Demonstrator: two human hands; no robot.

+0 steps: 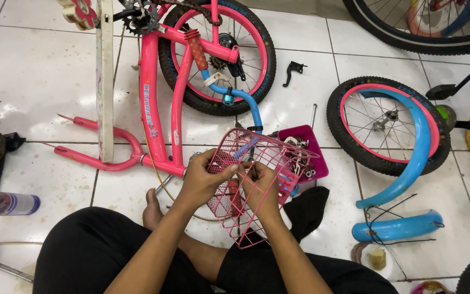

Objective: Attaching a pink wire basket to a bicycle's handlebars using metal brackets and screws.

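Wire basket (257, 179) held between both hands, in front of bike frame (161, 103). Parts tray (314, 149) just behind basket. Loose wheel (390, 125) right of tray.

1. Setting: a bicycle repair workshop, with work done on a white tiled floor (39, 81).
2. Ahead of the hands: an upturned pink steel child's bicycle frame (161, 92).
3. Right of the hands: a detached spoked wheel with black tyre (390, 125), blue plastic mudguards (398, 226), and a magenta plastic tray of small metal parts (314, 158).
4. Far left of the hands: a blue aerosol spray can (4, 202).
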